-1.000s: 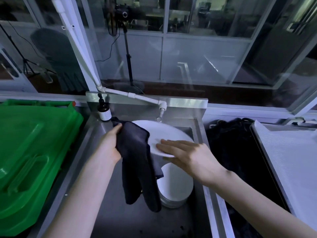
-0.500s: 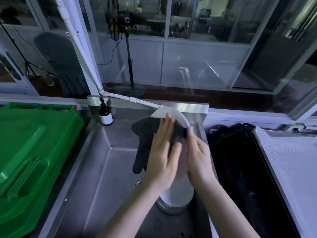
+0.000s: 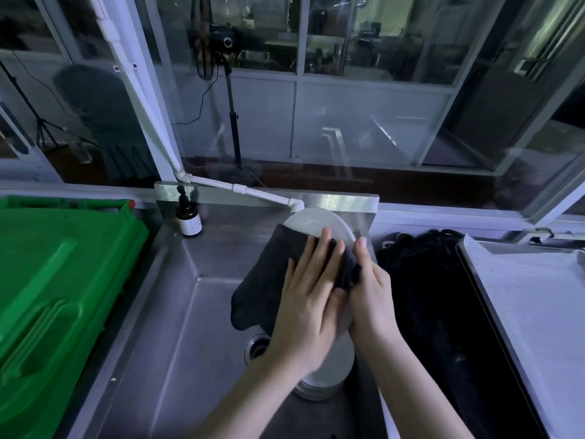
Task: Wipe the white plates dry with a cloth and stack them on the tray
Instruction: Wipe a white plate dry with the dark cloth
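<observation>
A white plate [image 3: 313,221] is held tilted up over the steel sink [image 3: 177,312], its top edge just under the tap. A dark cloth [image 3: 262,280] drapes over the plate's near face and hangs down to the left. My left hand [image 3: 308,307] lies flat on the cloth, pressing it against the plate. My right hand [image 3: 372,296] grips the plate's right edge, with a fold of cloth next to its thumb. A stack of white plates [image 3: 329,372] sits in the sink below my hands, partly hidden. The tray [image 3: 519,299] with a white liner is at the right.
A green bin lid [image 3: 57,296] fills the left side. A brown pump bottle [image 3: 189,218] stands at the sink's back left corner. The white tap pipe [image 3: 253,191] ends above the plate. A black bag [image 3: 430,293] lies between sink and tray. The drain [image 3: 258,346] shows beside the stack.
The plate went from lying flat to tilted upright. My left hand moved right with the cloth onto the plate's face, and my right hand shifted to the plate's right edge.
</observation>
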A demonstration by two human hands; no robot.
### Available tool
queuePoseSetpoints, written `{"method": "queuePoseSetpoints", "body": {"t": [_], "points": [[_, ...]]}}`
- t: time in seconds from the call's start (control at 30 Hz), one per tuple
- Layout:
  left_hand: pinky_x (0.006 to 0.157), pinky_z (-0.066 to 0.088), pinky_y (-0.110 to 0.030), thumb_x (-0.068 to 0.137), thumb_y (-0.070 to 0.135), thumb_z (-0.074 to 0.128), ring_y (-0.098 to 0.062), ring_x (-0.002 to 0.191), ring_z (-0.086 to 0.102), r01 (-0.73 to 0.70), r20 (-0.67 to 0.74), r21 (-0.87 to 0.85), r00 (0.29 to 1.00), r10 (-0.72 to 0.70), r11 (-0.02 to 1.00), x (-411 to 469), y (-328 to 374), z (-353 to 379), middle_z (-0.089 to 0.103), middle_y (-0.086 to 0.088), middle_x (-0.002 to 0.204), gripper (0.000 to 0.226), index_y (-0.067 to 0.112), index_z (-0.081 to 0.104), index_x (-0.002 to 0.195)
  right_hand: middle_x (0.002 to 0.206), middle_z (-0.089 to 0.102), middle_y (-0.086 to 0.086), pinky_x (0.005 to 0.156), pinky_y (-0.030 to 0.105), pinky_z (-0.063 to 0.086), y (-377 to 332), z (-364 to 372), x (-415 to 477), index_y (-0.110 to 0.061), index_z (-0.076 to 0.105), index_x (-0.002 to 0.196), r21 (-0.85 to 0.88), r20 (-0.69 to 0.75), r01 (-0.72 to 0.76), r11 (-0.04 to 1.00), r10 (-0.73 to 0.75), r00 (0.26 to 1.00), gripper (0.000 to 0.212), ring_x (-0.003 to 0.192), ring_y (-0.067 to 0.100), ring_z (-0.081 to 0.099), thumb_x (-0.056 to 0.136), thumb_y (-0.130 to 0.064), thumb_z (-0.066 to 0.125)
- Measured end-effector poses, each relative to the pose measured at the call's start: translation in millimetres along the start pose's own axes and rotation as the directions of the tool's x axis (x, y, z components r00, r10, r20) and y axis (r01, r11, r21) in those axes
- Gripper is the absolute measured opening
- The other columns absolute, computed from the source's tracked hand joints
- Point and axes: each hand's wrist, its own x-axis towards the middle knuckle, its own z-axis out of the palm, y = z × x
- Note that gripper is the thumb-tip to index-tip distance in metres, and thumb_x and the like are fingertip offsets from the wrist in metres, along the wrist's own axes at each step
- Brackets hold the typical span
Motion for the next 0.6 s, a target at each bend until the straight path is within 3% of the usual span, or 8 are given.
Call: {"method": "queuePoseSetpoints", "body": {"t": [0.1,0.23,0.3,0.33,0.4,0.43,0.5,0.6], "points": [[0.115,0.023,-0.06,0.102,0.025,0.03,-0.02,0.151,0.011,0.047,-0.01,-0.049,0.999,-0.048,0.998,18,-2,-7,0.013,0.0,0.163,0.051,0.021,0.02,0.152,0.081,0.073,0.013,0.076,0.035,0.05,1,0,-1,-0.006,0.072,0.082,-0.047,0.019,0.002,0.999,-0.002,1.0,0.055,0.08,0.019,0.064,0.099,-0.053,0.049],[0.118,0.021,-0.05,0.102,0.028,0.03,-0.011,0.15,0.014,0.221,-0.063,-0.083,0.972,-0.227,0.972,46,-13,-19,0.02,0.004,0.162,0.05,0.024,0.025,0.151,0.062,0.051,0.008,0.056,0.029,0.034,1,-1,-12,0.006,0.054,0.071,-0.092,0.07,-0.001,0.996,0.007,0.998,0.079,0.059,0.016,0.045,0.081,-0.073,0.051],[0.117,0.024,-0.051,0.103,0.028,0.03,-0.014,0.15,0.016,0.188,-0.046,-0.052,0.981,-0.19,0.981,42,-13,-18,0.021,0.004,0.161,0.05,0.02,0.028,0.152,0.058,0.052,0.009,0.054,0.027,0.034,-1,-3,-12,-0.001,0.055,0.062,-0.096,0.041,-0.007,0.995,0.011,0.999,0.072,0.056,0.016,0.044,0.086,-0.068,0.053],[0.116,0.024,-0.053,0.104,0.03,0.029,-0.015,0.15,0.016,0.134,-0.026,-0.017,0.991,-0.134,0.991,35,-11,-16,0.02,0.004,0.162,0.05,0.022,0.026,0.153,0.06,0.061,0.013,0.056,0.028,0.041,-1,-4,-10,-0.006,0.061,0.059,-0.089,0.019,-0.019,0.996,0.02,1.0,0.065,0.058,0.015,0.051,0.092,-0.062,0.054],[0.116,0.025,-0.057,0.105,0.035,0.025,-0.017,0.151,0.015,0.008,0.012,0.064,1.0,-0.009,0.998,17,-5,-8,0.014,0.009,0.163,0.05,0.027,0.018,0.154,0.092,0.072,0.026,0.078,0.038,0.055,-2,-4,-2,-0.001,0.071,0.079,-0.031,-0.022,-0.073,0.997,0.072,0.997,0.055,0.082,0.019,0.069,0.098,-0.05,0.053],[0.116,0.024,-0.057,0.105,0.037,0.022,-0.017,0.151,0.014,-0.028,0.024,0.087,0.999,0.026,0.996,11,-3,-4,0.012,0.012,0.163,0.049,0.029,0.016,0.154,0.102,0.069,0.028,0.091,0.044,0.054,-3,-5,1,-0.004,0.074,0.085,-0.008,-0.028,-0.088,0.996,0.087,0.996,0.05,0.094,0.023,0.071,0.098,-0.048,0.053],[0.116,0.023,-0.057,0.105,0.038,0.02,-0.015,0.151,0.014,-0.026,0.035,0.091,0.999,0.023,0.996,15,-5,-4,0.011,0.013,0.163,0.049,0.029,0.017,0.153,0.102,0.072,0.025,0.096,0.047,0.052,-4,-5,2,-0.013,0.079,0.086,0.008,-0.003,-0.104,0.995,0.104,0.995,0.046,0.098,0.025,0.071,0.095,-0.05,0.054],[0.117,0.022,-0.057,0.103,0.035,0.026,-0.013,0.15,0.016,0.068,0.057,0.037,0.996,-0.07,0.997,39,-15,-13,0.017,0.01,0.162,0.05,0.026,0.023,0.152,0.077,0.075,0.012,0.07,0.037,0.056,-3,-11,-2,-0.013,0.075,0.067,-0.03,0.063,-0.104,0.994,0.105,0.992,0.054,0.074,0.025,0.069,0.081,-0.064,0.06]]}}
